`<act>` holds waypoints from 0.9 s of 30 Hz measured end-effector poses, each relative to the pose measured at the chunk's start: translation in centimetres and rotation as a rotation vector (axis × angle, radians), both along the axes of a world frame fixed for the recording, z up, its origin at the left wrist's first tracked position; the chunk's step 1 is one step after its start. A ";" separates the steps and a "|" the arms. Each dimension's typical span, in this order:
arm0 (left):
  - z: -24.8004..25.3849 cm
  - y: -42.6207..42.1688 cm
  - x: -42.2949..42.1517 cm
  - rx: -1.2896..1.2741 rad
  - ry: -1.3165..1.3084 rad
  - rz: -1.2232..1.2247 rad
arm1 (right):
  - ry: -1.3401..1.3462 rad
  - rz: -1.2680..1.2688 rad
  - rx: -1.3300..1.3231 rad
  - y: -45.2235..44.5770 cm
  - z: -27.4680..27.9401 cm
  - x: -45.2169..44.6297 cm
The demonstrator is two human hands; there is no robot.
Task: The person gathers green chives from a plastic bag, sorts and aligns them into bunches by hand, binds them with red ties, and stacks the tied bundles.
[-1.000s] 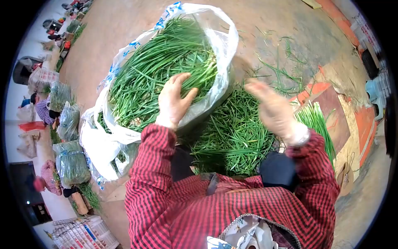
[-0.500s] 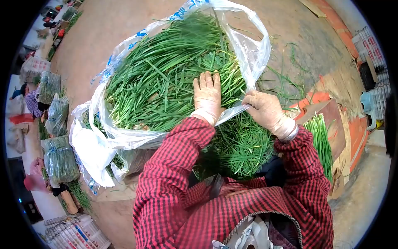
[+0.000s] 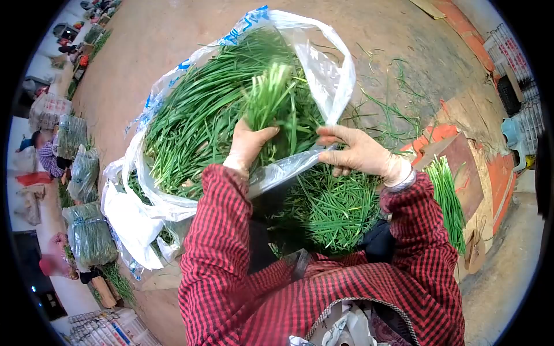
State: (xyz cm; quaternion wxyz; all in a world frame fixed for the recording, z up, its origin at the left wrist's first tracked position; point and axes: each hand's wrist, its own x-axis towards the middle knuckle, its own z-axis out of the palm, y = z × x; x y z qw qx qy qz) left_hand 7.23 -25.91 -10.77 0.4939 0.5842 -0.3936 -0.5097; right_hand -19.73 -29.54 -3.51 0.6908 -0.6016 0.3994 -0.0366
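The left hand (image 3: pixel 249 145) curls around a garlic chive bunch (image 3: pixel 268 95) above the open plastic bag (image 3: pixel 329 78); its long axis runs near to far, pale stem ends pointing far, slightly right. The right hand's (image 3: pixel 360 154) fingers, partly spread, meet the bag's near-right rim; whether they grip is unclear.

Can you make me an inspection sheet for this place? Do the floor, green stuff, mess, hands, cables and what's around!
Surface: brown floor, marked in places.
Job's things: open plastic bag of green stalks; heap of greens near the person's lap.
Clutter: loose strands on the floor.
Hands: left hand holds a bunch; right hand is at the bag's rim, grip unclear.
Cables: nothing seen.
Surroundings: wrapped bundles, far left.
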 end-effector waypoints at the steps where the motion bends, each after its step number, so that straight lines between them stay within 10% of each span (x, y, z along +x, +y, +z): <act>1: 0.6 0.5 0.4 -0.039 0.046 0.016 | -0.008 -0.004 -0.004 -0.1 0.1 0.8; 5: 1.8 1.6 -2.7 -0.269 -0.281 -0.070 | -0.329 -0.060 -0.363 -1.2 -2.8 6.2; 7: 3.9 1.6 -2.6 -0.273 -0.998 -0.277 | -0.489 -0.396 -0.213 -1.8 -4.7 8.7; 15: 5.5 -7.9 1.9 -0.414 -1.429 -0.260 | -0.552 -0.566 0.079 -2.3 -11.0 9.0; 27: 3.9 -18.3 2.3 0.356 -1.943 -0.130 | -0.640 -0.518 0.212 -3.7 -10.6 9.0</act>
